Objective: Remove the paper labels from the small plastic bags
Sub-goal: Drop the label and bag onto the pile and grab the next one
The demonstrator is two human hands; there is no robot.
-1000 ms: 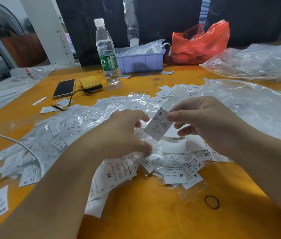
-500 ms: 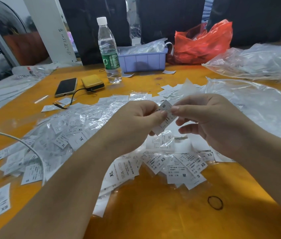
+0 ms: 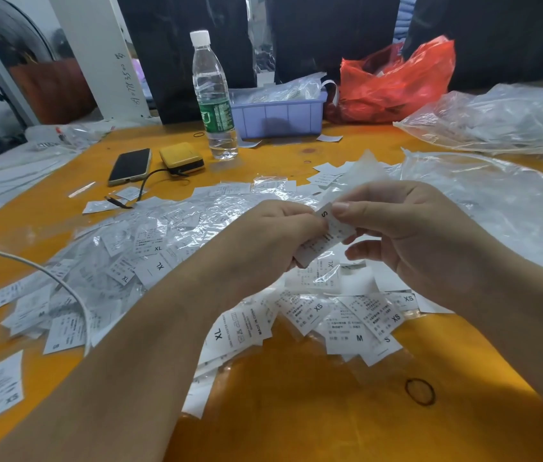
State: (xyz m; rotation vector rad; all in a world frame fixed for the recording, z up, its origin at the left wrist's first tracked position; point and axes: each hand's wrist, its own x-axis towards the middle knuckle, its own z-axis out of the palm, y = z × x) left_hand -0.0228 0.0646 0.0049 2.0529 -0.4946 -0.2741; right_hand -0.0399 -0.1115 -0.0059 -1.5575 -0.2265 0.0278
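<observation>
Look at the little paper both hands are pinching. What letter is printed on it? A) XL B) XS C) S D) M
C: the label pinched between the left hand and the right hand shows a single S near its top end.

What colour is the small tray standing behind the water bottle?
The tray is pale lilac-blue; the head view, the only one, shows it plainly.
</observation>
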